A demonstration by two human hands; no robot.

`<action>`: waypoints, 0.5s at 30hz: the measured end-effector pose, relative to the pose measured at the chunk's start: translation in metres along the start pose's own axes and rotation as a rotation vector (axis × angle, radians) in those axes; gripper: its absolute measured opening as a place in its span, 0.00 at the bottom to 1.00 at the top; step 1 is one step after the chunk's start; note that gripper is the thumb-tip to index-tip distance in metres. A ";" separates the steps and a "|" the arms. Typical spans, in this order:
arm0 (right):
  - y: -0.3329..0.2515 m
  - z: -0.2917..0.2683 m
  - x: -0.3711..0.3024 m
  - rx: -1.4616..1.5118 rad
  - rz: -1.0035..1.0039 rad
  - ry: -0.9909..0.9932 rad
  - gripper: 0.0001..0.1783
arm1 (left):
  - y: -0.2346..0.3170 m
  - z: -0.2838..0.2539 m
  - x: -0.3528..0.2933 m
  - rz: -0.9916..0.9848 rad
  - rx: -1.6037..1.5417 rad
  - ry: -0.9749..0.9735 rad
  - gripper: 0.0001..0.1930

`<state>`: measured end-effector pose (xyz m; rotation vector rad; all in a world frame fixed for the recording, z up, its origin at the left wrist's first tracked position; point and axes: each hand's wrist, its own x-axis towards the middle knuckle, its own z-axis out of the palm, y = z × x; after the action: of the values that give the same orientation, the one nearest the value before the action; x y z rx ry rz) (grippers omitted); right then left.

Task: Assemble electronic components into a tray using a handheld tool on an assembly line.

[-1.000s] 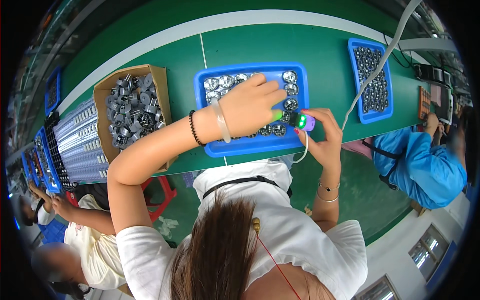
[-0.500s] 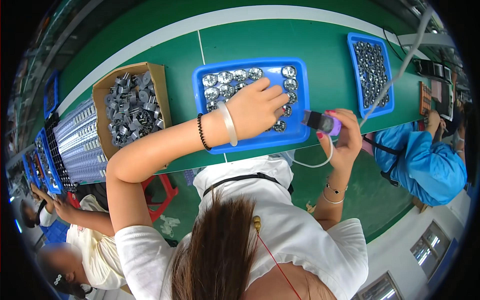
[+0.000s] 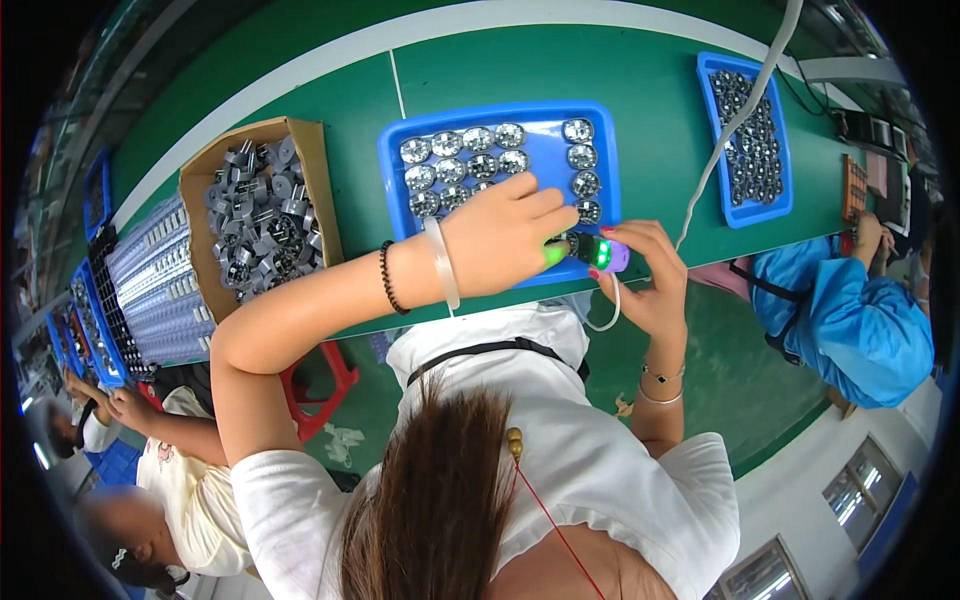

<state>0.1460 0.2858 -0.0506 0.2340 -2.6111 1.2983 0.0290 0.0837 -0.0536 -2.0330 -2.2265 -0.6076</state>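
Observation:
My right hand (image 3: 655,280) grips a small purple-and-black handheld device (image 3: 617,257), its green lights lit and a pale cable hanging from it. Over the front of a blue tray (image 3: 388,160), my left hand (image 3: 510,240) is closed, fingertips together at the device's dark end. A small silvery part (image 3: 572,243) shows between those fingertips and the device, mostly hidden. Green light falls on a left fingertip. Inside the tray, round silvery parts (image 3: 510,135) lie in rows, some covered by my left hand.
Left of the tray stands a cardboard box (image 3: 325,200) of grey pronged parts, with stacked clear trays (image 3: 155,280) beyond it. Another blue tray (image 3: 742,215) of silvery parts is at right. A white cable (image 3: 735,120) crosses above the table. Co-workers sit on both sides.
My right hand has brought the device left to my left fingertips, and its green lights are now on. My left hand has shifted slightly nearer to me.

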 end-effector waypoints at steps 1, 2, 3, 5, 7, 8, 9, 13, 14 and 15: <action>-0.002 0.000 0.002 0.005 -0.004 0.007 0.23 | 0.002 0.005 -0.003 0.010 0.010 0.058 0.13; -0.002 0.000 0.002 0.008 -0.005 0.016 0.23 | 0.002 0.006 -0.003 0.010 0.009 0.057 0.13; -0.002 -0.001 0.002 0.008 -0.004 0.016 0.23 | 0.001 0.006 -0.003 0.002 0.028 0.038 0.13; 0.000 -0.006 -0.001 -0.048 -0.016 0.032 0.22 | 0.002 0.006 -0.002 -0.004 0.046 0.018 0.14; 0.003 -0.014 -0.007 -0.036 -0.013 0.086 0.22 | 0.002 0.007 0.000 0.008 0.046 0.061 0.07; 0.004 -0.016 -0.010 -0.022 -0.013 0.140 0.22 | 0.002 0.007 0.000 0.007 0.047 0.062 0.07; 0.004 -0.017 -0.011 0.135 0.008 0.273 0.23 | 0.003 0.007 0.000 0.012 0.070 0.028 0.11; -0.005 -0.022 0.004 0.212 -0.006 0.402 0.26 | 0.006 0.015 0.003 0.001 0.069 0.025 0.17; -0.008 -0.018 0.013 0.186 0.007 0.358 0.25 | 0.007 0.018 0.005 -0.001 0.072 0.024 0.17; -0.009 -0.013 0.024 0.162 0.017 0.312 0.24 | 0.009 0.022 0.006 -0.001 0.073 0.063 0.18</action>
<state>0.1271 0.2899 -0.0295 0.0298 -2.2567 1.4260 0.0420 0.0973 -0.0695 -1.9504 -2.1817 -0.5731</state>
